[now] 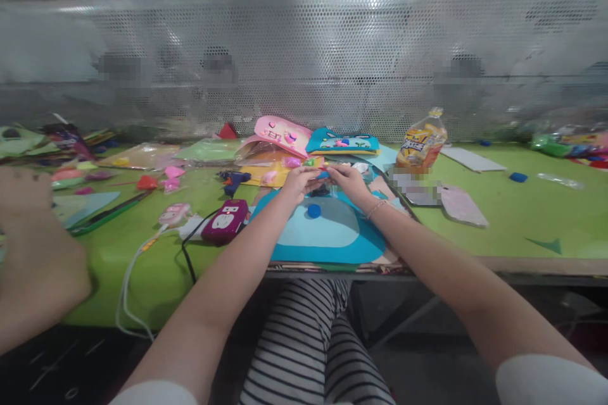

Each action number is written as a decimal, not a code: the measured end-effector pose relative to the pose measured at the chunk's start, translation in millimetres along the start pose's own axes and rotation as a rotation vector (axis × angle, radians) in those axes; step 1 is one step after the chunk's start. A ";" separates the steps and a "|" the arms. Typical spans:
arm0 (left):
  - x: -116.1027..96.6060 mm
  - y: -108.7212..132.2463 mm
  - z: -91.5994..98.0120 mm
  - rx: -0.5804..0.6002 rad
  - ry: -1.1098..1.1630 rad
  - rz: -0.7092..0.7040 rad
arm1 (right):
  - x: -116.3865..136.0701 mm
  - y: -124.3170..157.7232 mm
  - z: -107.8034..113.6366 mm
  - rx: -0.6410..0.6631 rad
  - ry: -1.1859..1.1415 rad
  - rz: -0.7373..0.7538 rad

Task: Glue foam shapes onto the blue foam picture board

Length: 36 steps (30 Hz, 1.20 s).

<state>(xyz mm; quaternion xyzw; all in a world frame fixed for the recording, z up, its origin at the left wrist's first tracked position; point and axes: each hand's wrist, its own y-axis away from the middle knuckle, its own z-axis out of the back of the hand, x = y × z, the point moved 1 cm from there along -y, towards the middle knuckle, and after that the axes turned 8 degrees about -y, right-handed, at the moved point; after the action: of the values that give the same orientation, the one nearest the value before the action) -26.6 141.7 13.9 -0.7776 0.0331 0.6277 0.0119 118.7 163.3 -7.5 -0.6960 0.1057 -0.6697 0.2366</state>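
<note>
My left hand [303, 182] and my right hand [349, 181] meet over the far edge of a blue sheet, fingers closed together. Between the fingertips shows a small blue piece [323, 174] that looks like modelling clay; its shape is mostly hidden. Below them lies the blue sheet [327, 254] with a lighter blue rounded panel [327, 234]. A round blue lump [314, 211] sits on that panel. Just beyond my hands is a yellow sheet [256, 175] with small coloured pieces on it.
Pink [285, 134] and teal [344, 142] decorated pouches stand behind. At right are a bottle [422, 139], a pinkish phone [463, 205] and a blue lump [518, 177]. A purple device [227, 221] with cables and a glue gun [232, 182] lie left. Another person's arm [38, 259] reaches in.
</note>
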 end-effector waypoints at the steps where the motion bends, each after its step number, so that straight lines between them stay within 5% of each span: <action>1: 0.0 -0.3 0.4 -0.005 -0.010 -0.001 | -0.2 -0.2 -0.2 -0.002 -0.012 -0.001; 22: -0.4 -4.7 5.6 -0.045 -0.113 0.009 | -0.9 2.9 -5.3 0.044 0.023 -0.041; 36: -28.0 7.8 18.5 0.034 -0.692 0.117 | 13.1 14.3 -15.3 0.209 0.286 -0.004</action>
<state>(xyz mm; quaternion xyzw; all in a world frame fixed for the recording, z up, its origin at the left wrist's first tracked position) -51.0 136.0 37.5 -0.5154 0.0817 0.8530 -0.0007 107.1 141.9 -2.8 -0.5656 0.0669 -0.7696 0.2888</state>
